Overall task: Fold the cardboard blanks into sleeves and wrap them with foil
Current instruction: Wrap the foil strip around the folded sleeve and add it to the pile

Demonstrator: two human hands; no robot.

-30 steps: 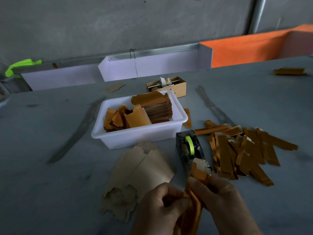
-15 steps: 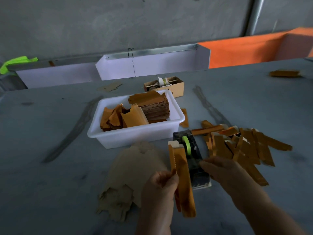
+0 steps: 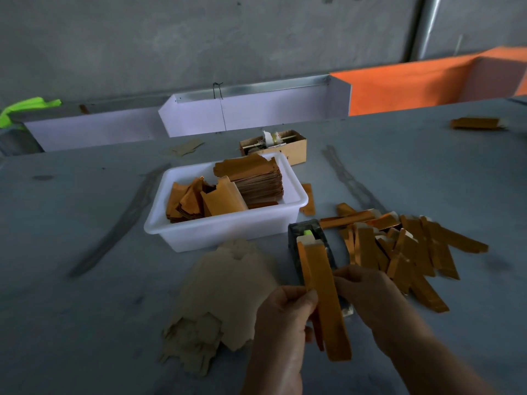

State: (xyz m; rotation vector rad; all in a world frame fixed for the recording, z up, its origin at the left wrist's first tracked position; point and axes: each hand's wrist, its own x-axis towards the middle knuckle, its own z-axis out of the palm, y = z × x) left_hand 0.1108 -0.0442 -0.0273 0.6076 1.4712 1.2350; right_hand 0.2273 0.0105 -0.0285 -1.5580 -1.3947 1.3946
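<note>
We are pinching a foil-wrapped sleeve (image 3: 323, 292) with our left hand (image 3: 281, 323), holding it upright over the tape dispenser (image 3: 310, 252). Our right hand (image 3: 368, 295) is curling its fingers at the dispenser, but whether they are gripping anything we cannot tell. Finished sleeves (image 3: 405, 252) are lying in a pile to the right, plain cardboard blanks (image 3: 225, 292) to the left, and the white tub (image 3: 225, 232) of foil pieces is standing behind.

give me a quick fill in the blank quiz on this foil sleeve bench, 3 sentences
1. The left hand pinches an upright foil-wrapped sleeve in front of the black tape ____.
2. The stack of foil sheets sits inside a ____ plastic tub.
3. The pile of finished sleeves lies to the ____ of the right hand.

Missing words: dispenser; white; right
</note>
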